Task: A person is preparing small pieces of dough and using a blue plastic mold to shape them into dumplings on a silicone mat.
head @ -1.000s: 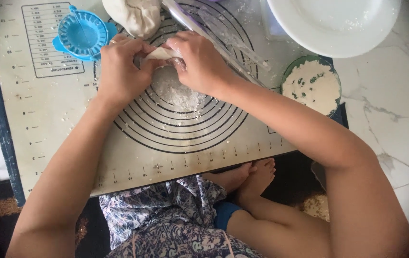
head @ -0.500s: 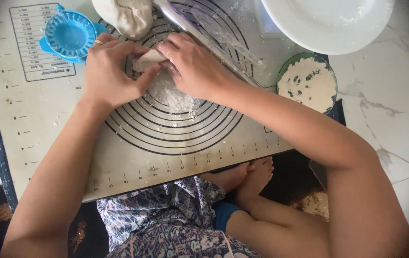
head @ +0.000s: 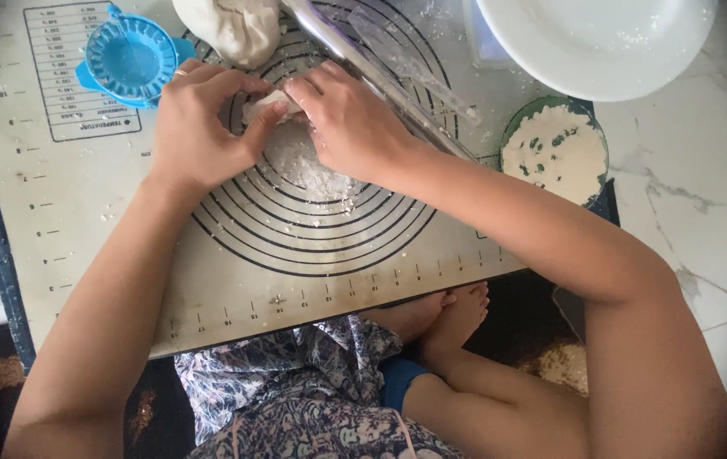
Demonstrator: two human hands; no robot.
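Observation:
Both my hands meet over the floured centre of a beige pastry mat [head: 108,255] printed with black rings. My left hand [head: 198,127] and my right hand [head: 350,119] pinch a small piece of white dough [head: 263,105] between their fingertips, just above the mat. Most of the piece is hidden by my fingers. A bigger lump of dough [head: 231,30] rests on the mat just beyond my left hand.
A blue plastic dumpling press [head: 130,59] lies open at the mat's far left. A clear rolling pin [head: 372,72] runs diagonally behind my right hand. A small green bowl of flour [head: 554,149] and a large white plate [head: 601,42] stand at the right. My bare feet [head: 440,314] are below the mat.
My hands stay joined on the small dough piece, with the fingers shifting slightly. The view has drifted a little, so the mat sits more to the left.

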